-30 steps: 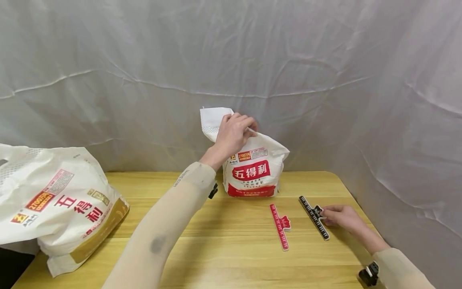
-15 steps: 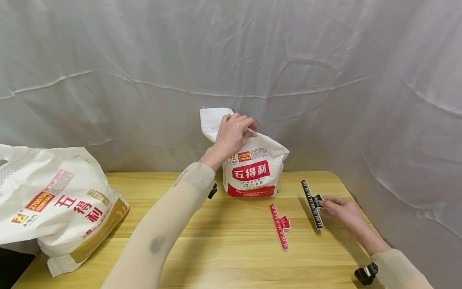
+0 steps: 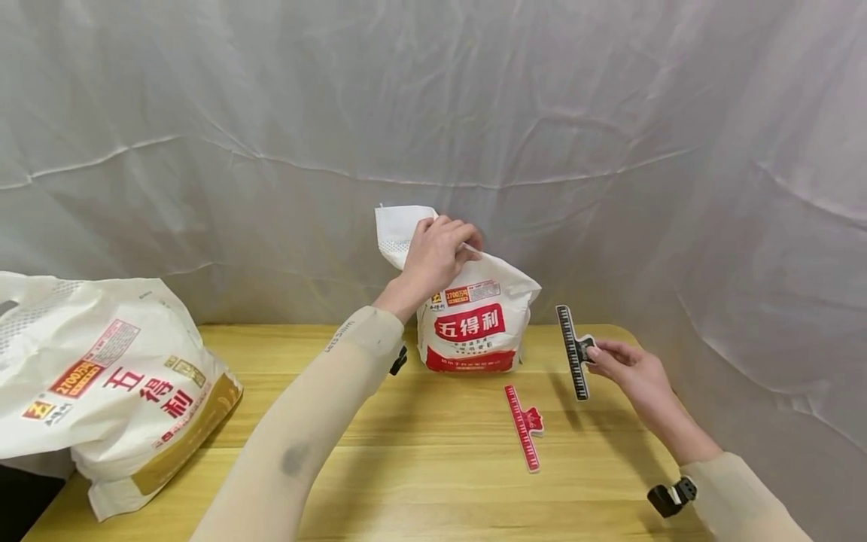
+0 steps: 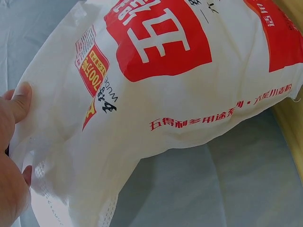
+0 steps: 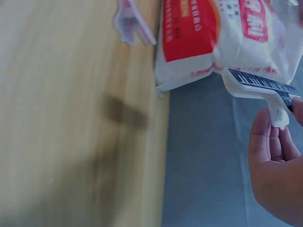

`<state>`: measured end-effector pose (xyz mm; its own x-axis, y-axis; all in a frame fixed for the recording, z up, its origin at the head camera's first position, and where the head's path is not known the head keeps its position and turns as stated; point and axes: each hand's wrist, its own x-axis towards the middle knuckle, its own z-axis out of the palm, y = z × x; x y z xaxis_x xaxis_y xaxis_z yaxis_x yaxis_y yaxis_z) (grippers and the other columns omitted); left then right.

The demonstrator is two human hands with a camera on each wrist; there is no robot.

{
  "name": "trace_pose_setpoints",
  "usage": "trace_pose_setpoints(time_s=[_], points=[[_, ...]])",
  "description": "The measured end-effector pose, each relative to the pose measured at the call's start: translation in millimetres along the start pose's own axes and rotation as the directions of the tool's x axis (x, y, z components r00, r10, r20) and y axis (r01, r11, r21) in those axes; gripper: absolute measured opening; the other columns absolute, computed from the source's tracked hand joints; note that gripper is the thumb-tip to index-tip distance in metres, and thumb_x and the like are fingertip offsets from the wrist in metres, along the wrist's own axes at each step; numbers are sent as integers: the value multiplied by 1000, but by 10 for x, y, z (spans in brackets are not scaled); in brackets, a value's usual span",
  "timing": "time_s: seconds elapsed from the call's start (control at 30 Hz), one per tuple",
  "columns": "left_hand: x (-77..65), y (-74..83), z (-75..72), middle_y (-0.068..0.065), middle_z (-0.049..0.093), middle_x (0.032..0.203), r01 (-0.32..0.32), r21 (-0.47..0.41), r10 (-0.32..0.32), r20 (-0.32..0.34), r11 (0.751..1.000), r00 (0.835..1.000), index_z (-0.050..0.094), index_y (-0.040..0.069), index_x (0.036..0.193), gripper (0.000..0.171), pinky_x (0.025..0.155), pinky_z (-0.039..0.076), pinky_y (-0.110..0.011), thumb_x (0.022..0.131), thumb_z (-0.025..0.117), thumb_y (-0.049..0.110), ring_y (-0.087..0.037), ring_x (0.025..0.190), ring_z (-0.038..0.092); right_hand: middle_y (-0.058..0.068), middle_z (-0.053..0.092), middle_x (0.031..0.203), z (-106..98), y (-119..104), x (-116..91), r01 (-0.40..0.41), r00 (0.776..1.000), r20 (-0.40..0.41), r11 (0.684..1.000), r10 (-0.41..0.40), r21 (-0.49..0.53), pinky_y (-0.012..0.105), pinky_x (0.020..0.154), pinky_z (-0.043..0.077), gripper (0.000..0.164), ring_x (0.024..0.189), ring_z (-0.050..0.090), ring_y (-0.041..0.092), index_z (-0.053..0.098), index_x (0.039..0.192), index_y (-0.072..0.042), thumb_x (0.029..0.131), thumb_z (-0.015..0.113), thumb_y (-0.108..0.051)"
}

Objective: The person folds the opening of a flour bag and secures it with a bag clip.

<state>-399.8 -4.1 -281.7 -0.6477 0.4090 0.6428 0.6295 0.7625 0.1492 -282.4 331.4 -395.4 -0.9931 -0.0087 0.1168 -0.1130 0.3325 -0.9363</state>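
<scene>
A white flour bag (image 3: pixel 474 324) with red print stands at the table's back edge. My left hand (image 3: pixel 436 256) grips its gathered top, and the white upper end flops over to the left. In the left wrist view the thumb (image 4: pixel 21 101) lies against the upper part of the bag (image 4: pixel 118 127). My right hand (image 3: pixel 630 369) pinches a black clip (image 3: pixel 574 354) with a piano-key pattern by its handle, raised above the table. The right wrist view shows the clip's white underside and jaw side, with the right hand (image 5: pixel 274 165) at its handle. A matching red clip (image 3: pixel 523 429) lies flat in front of the bag.
A second, larger flour bag (image 3: pixel 149 384) with a gold base leans at the table's left side. The wooden table (image 3: pixel 420 467) ends at a grey cloth (image 3: pixel 433 113) hung behind and along the right.
My right hand has lifted the black clip off the table and carried it up and to the left, turning it more upright. The left hand keeps its hold on the bag.
</scene>
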Motion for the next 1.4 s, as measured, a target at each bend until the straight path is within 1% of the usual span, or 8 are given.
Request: trace_pose_setpoints(time_s=[0.23, 0.37, 0.5, 0.7, 0.83, 1.0, 1.23, 1.4], points=[[5, -10, 10, 14, 65, 91, -6, 5, 6, -14, 1000, 1000, 64, 28, 92, 8, 99, 31, -39, 86, 69, 32, -10, 93, 50, -6, 67, 99, 79, -193, 132, 79, 995, -52, 995, -82, -67, 18, 80, 51, 56, 87, 69, 13, 52, 127, 6, 91, 62, -35], [9, -5, 19, 14, 65, 92, -7, 11, 7, -17, 1000, 1000, 65, 27, 91, 9, 99, 31, -39, 86, 69, 33, -10, 93, 50, -9, 67, 98, 113, -339, 212, 89, 994, -61, 992, -94, -89, 15, 78, 50, 56, 87, 69, 12, 54, 127, 4, 90, 62, -37], [15, 6, 22, 14, 66, 94, 1, 14, -1, -9, 1000, 1000, 65, 27, 92, 9, 99, 31, -38, 86, 68, 33, -10, 95, 51, -11, 67, 95, 124, -458, 308, 121, 990, -60, 989, -126, -88, 17, 77, 52, 54, 84, 69, 10, 56, 125, 5, 89, 64, -35], [19, 17, 23, 13, 66, 94, 0, 2, 0, -23, 1000, 1000, 66, 26, 93, 10, 100, 31, -38, 86, 69, 32, -11, 94, 51, -7, 67, 97, 148, -637, 432, 161, 981, -87, 977, -174, -142, 15, 76, 50, 50, 85, 66, 5, 60, 121, 0, 86, 68, -35], [19, 28, 24, 12, 67, 94, -1, -7, 0, -34, 1000, 999, 65, 25, 93, 11, 99, 32, -38, 86, 69, 33, -11, 93, 52, -1, 68, 102, 166, -764, 501, 185, 970, -114, 959, -213, -217, 12, 75, 48, 46, 88, 62, 1, 63, 118, -6, 85, 69, -38], [26, 32, 33, 12, 67, 93, -6, -13, 6, -54, 1000, 999, 65, 24, 93, 13, 98, 32, -37, 86, 69, 34, -11, 93, 52, 7, 67, 107, 165, -891, 598, 249, 952, -100, 921, -290, -300, 11, 73, 47, 44, 89, 61, -2, 63, 120, -6, 86, 69, -35], [27, 25, 33, 12, 66, 93, -14, -14, 13, -72, 1000, 997, 64, 24, 94, 14, 98, 33, -38, 85, 70, 34, -11, 92, 52, 12, 67, 110, 180, -1030, 741, 274, 944, -97, 915, -314, -296, 10, 72, 47, 41, 88, 61, -4, 64, 118, -8, 86, 69, -33], [20, 8, 33, 12, 67, 94, -15, -8, 14, -79, 1000, 997, 63, 24, 95, 16, 97, 33, -37, 85, 70, 34, -11, 93, 52, 14, 67, 110, 209, -1063, 842, 312, 934, -82, 906, -347, -286, 10, 71, 48, 39, 87, 62, -3, 65, 117, -7, 86, 70, -29]])
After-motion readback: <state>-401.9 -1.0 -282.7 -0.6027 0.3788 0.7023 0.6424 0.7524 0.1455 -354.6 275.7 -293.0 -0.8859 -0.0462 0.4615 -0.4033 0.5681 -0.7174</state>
